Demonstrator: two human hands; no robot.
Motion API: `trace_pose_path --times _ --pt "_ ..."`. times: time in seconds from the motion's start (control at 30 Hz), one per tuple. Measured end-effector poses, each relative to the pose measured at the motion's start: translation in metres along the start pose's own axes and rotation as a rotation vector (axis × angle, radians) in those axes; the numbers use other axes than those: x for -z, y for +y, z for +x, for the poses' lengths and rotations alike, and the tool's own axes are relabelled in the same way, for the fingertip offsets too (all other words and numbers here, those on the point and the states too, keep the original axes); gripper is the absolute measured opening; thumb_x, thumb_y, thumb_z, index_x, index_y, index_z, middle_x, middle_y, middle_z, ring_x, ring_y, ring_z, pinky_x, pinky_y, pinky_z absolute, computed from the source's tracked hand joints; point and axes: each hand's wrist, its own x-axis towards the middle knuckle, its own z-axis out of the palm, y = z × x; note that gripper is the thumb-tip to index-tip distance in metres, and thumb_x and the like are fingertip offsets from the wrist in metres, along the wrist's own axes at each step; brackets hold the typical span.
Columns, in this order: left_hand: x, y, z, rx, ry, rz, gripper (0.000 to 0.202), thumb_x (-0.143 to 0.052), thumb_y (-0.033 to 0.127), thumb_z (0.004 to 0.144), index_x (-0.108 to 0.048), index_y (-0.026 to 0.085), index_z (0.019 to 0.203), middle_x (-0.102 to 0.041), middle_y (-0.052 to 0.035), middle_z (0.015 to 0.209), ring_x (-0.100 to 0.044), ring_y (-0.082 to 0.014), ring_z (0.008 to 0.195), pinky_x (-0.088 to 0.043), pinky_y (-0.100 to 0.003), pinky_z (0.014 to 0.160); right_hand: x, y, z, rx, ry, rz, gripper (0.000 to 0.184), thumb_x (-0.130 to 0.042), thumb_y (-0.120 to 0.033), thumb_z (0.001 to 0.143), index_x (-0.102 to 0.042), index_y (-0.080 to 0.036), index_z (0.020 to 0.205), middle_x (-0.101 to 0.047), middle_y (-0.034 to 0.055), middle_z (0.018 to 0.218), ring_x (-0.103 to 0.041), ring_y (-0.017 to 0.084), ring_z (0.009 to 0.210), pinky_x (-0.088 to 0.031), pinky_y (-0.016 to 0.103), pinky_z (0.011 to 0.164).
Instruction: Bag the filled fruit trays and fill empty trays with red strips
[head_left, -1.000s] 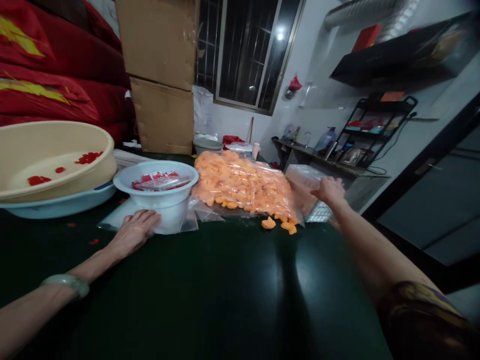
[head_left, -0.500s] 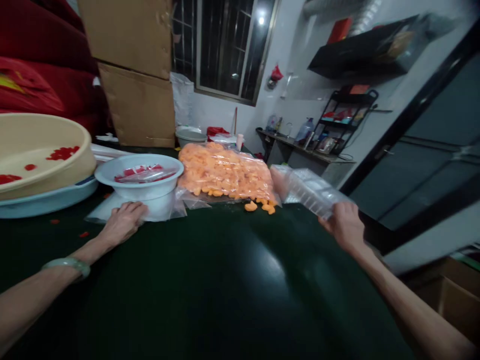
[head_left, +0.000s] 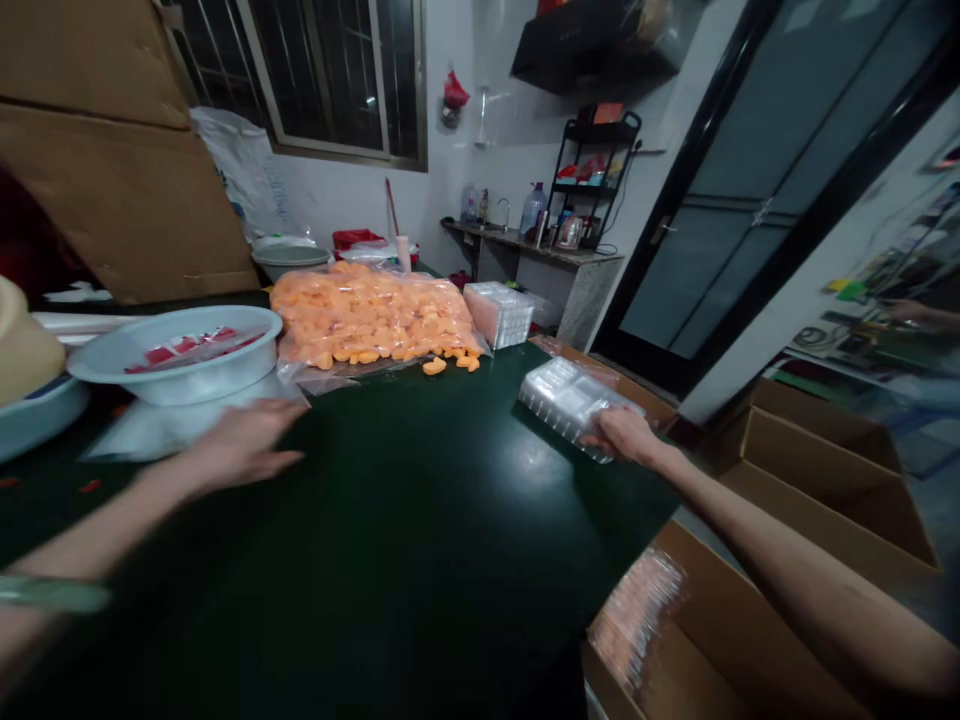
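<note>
Gripping a clear tray (head_left: 571, 408), the right hand (head_left: 626, 435) is clenched on its edge over the table (head_left: 420, 520), carton (head_left: 712, 620) just beside. The left hand (head_left: 244, 442) is open, empty, near the basin (head_left: 174, 350). Orange bag (head_left: 367, 325) beyond. That tray needs setting down.

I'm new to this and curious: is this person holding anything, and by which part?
The right hand grips a clear plastic tray by its lower right edge. The left hand holds nothing.

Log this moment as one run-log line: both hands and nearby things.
right hand: grips clear plastic tray | left hand: empty, nearest plastic bowl | dark green table: holds bagged orange pieces
</note>
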Motion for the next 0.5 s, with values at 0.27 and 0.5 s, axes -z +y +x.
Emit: trace_pose_path --times 0.27,0.5 --pt "-0.133 0.308 0.075 -0.464 -0.382 -0.591 0.084 -0.052 0.024 0.074 -0.009 -0.002 0.141 -0.009 -0.0213 0.149 -0.01 -0.0242 0.138 -0.016 -0.032 0.111 -0.005 0.009 0.013 0.068 -0.04 0.166 0.024 -0.057 -0.034 0.078 -0.061 -0.014 0.067 -0.062 0.0088 0.071 -0.055 0.017 0.067 -0.035 0.024 0.058" --pt "-0.164 0.34 0.102 -0.29 -0.297 -0.687 0.088 -0.051 0.023 0.073 0.0 -0.001 0.142 0.01 -0.0228 0.149 -0.005 -0.0318 0.138 -0.015 -0.042 0.11 0.0 0.016 0.021 0.051 -0.045 0.272 0.025 -0.053 -0.033 0.077 -0.056 -0.015 0.061 -0.054 0.0014 0.056 -0.046 0.011 0.053 -0.032 0.022 0.05"
